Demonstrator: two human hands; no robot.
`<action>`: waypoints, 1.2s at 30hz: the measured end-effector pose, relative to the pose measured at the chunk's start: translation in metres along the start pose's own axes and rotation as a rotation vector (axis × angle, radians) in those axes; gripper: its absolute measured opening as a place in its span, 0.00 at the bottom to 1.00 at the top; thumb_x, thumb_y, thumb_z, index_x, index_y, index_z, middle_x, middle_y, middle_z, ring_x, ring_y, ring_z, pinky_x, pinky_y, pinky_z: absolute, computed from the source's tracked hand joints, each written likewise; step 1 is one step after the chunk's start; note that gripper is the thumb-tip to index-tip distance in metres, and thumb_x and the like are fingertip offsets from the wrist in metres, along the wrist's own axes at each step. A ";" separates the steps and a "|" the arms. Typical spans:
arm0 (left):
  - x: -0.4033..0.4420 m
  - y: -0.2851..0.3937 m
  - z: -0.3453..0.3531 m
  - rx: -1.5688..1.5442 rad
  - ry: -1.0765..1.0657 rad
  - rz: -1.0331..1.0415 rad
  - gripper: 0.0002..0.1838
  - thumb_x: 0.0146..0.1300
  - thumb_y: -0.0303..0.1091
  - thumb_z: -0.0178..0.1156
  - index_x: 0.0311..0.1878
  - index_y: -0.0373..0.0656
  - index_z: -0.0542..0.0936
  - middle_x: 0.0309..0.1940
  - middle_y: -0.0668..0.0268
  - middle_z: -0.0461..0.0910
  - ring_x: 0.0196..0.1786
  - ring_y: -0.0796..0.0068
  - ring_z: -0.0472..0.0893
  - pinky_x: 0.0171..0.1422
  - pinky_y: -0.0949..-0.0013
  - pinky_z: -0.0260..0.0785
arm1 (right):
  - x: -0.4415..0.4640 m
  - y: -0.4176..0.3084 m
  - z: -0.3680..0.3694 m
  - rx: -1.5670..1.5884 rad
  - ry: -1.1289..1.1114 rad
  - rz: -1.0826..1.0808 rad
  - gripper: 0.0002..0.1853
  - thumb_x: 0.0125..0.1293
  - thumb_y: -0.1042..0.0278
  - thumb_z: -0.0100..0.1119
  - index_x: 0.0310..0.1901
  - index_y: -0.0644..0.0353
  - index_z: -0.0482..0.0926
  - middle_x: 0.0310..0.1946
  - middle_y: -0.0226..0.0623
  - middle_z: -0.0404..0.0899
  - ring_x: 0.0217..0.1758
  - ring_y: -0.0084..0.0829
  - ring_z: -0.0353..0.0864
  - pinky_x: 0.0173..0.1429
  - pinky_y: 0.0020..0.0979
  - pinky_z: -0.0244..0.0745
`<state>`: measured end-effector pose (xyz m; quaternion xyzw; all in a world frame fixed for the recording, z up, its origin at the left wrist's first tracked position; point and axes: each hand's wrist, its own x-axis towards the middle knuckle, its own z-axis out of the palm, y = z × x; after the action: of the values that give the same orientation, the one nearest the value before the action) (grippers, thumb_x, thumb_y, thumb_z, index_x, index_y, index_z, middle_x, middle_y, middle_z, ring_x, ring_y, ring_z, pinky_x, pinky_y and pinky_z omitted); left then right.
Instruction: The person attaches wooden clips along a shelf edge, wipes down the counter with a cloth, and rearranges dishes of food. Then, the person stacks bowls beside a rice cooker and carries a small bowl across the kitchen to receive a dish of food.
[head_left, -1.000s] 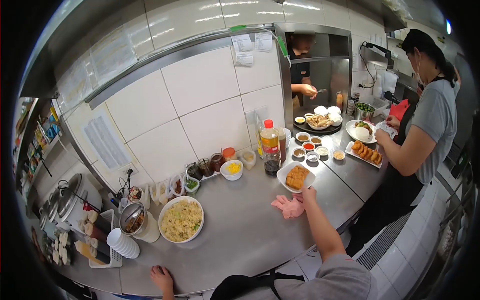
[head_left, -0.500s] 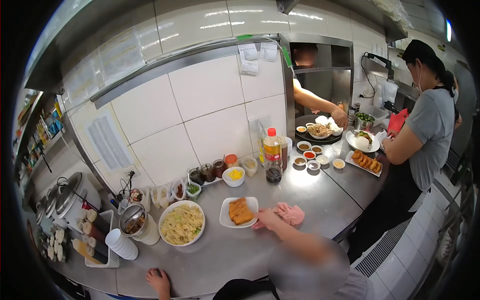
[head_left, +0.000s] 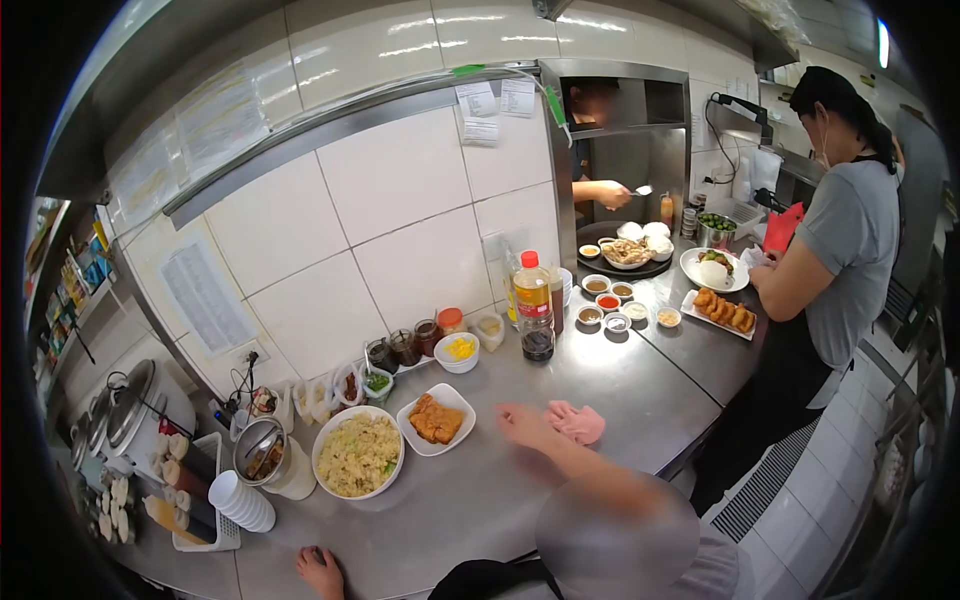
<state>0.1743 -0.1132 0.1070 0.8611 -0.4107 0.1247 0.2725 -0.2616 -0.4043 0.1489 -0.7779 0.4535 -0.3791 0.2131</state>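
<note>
My right hand [head_left: 522, 425] is above the steel counter, a little smeared by motion, with its fingers loosely apart and nothing in them. To its left, separated by a gap, sits a white square dish [head_left: 462, 397] holding a golden fried cutlet [head_left: 436, 420]. That dish stands close against a large white bowl of fried rice [head_left: 358, 455]. A crumpled pink cloth [head_left: 574, 423] lies just right of my right wrist. At the counter's front edge rests my left hand [head_left: 320, 574], its fingers curled around something small and dark that I cannot make out.
Stacked white cups [head_left: 242, 502] and a basket of squeeze bottles [head_left: 222, 530] stand left. A red-capped bottle [head_left: 535, 308] is by the wall. Small sauce bowls [head_left: 618, 324] and a plate of fried pieces [head_left: 722, 312] lie right, near a co-worker [head_left: 845, 210]. Another person's hand [head_left: 607, 194] holds a spoon.
The cutlet dish has moved left to beside the rice bowl, and my right hand has let go of it. The person in the hatch has drawn their arm back and now holds a spoon.
</note>
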 end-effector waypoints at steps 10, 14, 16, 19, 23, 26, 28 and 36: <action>-0.001 0.013 -0.009 0.092 -0.013 -0.004 0.15 0.52 0.37 0.55 0.41 0.41 0.71 0.48 0.57 0.69 0.53 0.54 0.66 0.55 0.56 0.58 | -0.064 0.050 -0.029 -0.777 0.282 0.007 0.19 0.55 0.58 0.51 0.48 0.57 0.72 0.51 0.40 0.71 0.54 0.42 0.68 0.57 0.54 0.57; 0.000 0.014 -0.008 0.144 -0.046 0.003 0.15 0.53 0.37 0.55 0.42 0.41 0.71 0.48 0.57 0.69 0.53 0.55 0.67 0.55 0.56 0.59 | -0.060 0.035 -0.014 -0.713 0.261 0.010 0.16 0.55 0.59 0.51 0.45 0.54 0.75 0.52 0.38 0.70 0.56 0.40 0.67 0.56 0.48 0.61; -0.001 0.015 -0.004 0.178 0.008 0.016 0.15 0.54 0.37 0.54 0.44 0.41 0.71 0.47 0.56 0.70 0.52 0.55 0.67 0.54 0.57 0.59 | -0.056 0.008 -0.006 -0.585 0.168 -0.170 0.13 0.54 0.64 0.51 0.42 0.52 0.76 0.50 0.37 0.72 0.53 0.39 0.69 0.55 0.43 0.62; -0.003 -0.006 -0.010 0.225 -0.091 0.054 0.15 0.56 0.37 0.54 0.45 0.41 0.71 0.46 0.56 0.70 0.51 0.55 0.68 0.53 0.57 0.60 | -0.075 -0.013 0.021 -0.401 0.056 -0.247 0.13 0.50 0.70 0.52 0.39 0.49 0.77 0.46 0.33 0.74 0.48 0.39 0.72 0.51 0.37 0.65; 0.003 0.001 0.008 0.124 -0.085 0.047 0.15 0.58 0.38 0.52 0.46 0.42 0.71 0.45 0.57 0.70 0.50 0.55 0.68 0.52 0.57 0.61 | -0.043 -0.006 0.024 -0.397 0.121 -0.033 0.14 0.50 0.69 0.50 0.41 0.48 0.77 0.50 0.31 0.72 0.50 0.34 0.70 0.50 0.38 0.65; 0.003 -0.002 0.008 0.182 -0.061 0.033 0.15 0.58 0.41 0.52 0.46 0.44 0.71 0.47 0.60 0.70 0.50 0.56 0.68 0.51 0.56 0.61 | -0.014 -0.002 0.039 -0.500 0.206 0.019 0.14 0.50 0.69 0.50 0.41 0.50 0.76 0.50 0.29 0.71 0.49 0.32 0.69 0.48 0.37 0.65; 0.001 0.005 0.005 0.286 -0.045 -0.027 0.16 0.59 0.43 0.51 0.46 0.46 0.71 0.48 0.62 0.70 0.51 0.57 0.68 0.50 0.56 0.62 | -0.002 -0.010 0.044 -0.487 0.129 -0.026 0.14 0.51 0.69 0.50 0.42 0.55 0.76 0.48 0.29 0.71 0.48 0.33 0.69 0.47 0.36 0.65; -0.002 0.007 -0.003 0.226 -0.046 0.005 0.15 0.59 0.43 0.52 0.45 0.46 0.72 0.48 0.62 0.71 0.50 0.59 0.70 0.53 0.59 0.62 | 0.007 -0.005 0.052 -0.465 0.006 -0.194 0.18 0.52 0.60 0.51 0.45 0.53 0.75 0.50 0.32 0.70 0.54 0.35 0.67 0.56 0.48 0.58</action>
<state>0.1678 -0.1137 0.1113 0.8879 -0.4024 0.1513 0.1640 -0.2164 -0.4086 0.1223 -0.8448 0.4525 -0.2855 -0.0101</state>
